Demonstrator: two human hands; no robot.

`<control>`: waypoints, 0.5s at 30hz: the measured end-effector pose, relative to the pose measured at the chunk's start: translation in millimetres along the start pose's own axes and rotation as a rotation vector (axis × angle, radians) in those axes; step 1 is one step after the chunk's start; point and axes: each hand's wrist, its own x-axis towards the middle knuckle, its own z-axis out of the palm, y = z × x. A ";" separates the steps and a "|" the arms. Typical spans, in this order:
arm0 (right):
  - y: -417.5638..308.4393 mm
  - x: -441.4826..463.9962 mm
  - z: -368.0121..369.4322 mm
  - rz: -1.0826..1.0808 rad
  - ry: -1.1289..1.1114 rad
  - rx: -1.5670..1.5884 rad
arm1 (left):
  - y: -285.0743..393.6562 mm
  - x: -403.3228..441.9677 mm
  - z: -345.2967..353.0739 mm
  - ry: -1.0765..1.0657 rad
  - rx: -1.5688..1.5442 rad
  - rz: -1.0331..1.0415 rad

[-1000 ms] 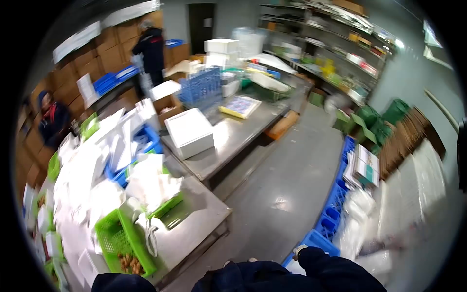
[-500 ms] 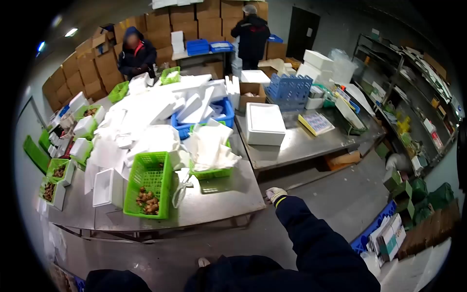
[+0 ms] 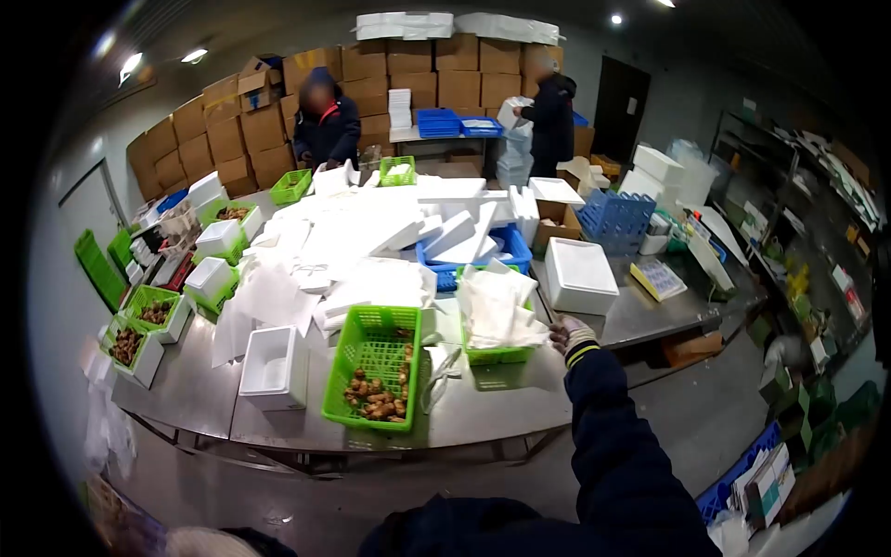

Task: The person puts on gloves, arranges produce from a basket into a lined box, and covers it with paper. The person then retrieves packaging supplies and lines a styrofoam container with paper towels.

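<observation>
My right hand [image 3: 572,334], in a pale glove, reaches over the right edge of the metal table. Its fingers look loosely apart, with nothing visible in them. Just left of it stands a green basket [image 3: 499,356] heaped with white sheets [image 3: 497,311]. Further left is another green basket [image 3: 371,325] holding small brown knobbly pieces [image 3: 376,397]. A crumpled clear-and-white item [image 3: 440,376] lies between the baskets. At the bottom left edge, a pale rounded shape that seems to be my gloved left hand [image 3: 212,542] shows partly; its fingers are not readable.
An open white foam box [image 3: 274,369] stands on the metal table [image 3: 200,385]. White foam lids fill a blue crate [image 3: 441,277]. A closed foam box [image 3: 580,277] sits on the right table. Two people [image 3: 327,125] work at the back, near stacked cartons [image 3: 408,93].
My view has tilted up and turned left. My right hand has moved forward, closer to the basket of white sheets. A pale shape has come into view at the bottom left.
</observation>
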 end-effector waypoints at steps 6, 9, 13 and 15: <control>-38.8 -20.0 43.4 -0.087 -0.025 0.071 | 24.0 -161.0 64.3 -0.768 -0.648 -0.724; -59.4 -32.7 70.6 -0.187 -0.091 -0.045 | 47.0 -207.3 82.4 -1.016 -0.741 -0.673; -94.3 -46.1 106.2 -0.225 -0.142 -0.105 | 87.4 -263.2 98.1 -1.224 -0.866 -0.565; -110.9 -15.6 111.8 -0.234 -0.167 -0.133 | 108.2 -291.2 103.5 -1.264 -0.866 -0.489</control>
